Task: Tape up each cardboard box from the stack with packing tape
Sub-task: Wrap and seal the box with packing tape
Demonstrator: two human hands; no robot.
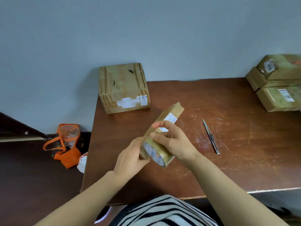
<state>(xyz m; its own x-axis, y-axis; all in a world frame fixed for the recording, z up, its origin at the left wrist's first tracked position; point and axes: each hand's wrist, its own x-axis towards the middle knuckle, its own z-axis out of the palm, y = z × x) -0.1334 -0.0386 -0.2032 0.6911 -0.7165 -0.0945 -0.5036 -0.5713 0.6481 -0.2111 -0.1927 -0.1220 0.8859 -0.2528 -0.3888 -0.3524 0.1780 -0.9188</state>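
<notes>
Garment: one striped top (162,211), black and white, with uneven, wavy bands running crosswise; soft fabric, seen at the lower edge of the view. Arms: left forearm (84,198) and right forearm (228,190), both uncovered up to the frame edge. Extremities: left hand (130,155) and right hand (175,144), both bare.

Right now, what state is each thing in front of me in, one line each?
small box: closed, held tilted over the table
tape roll: pressed to the small box's near end
left hand: grips the small box
right hand: holds the tape roll
big box: closed, crumpled, on the table
stack of boxes: closed, far right
utility knife: lying flat, blade looks extended
orange bag: open, on the floor
</notes>
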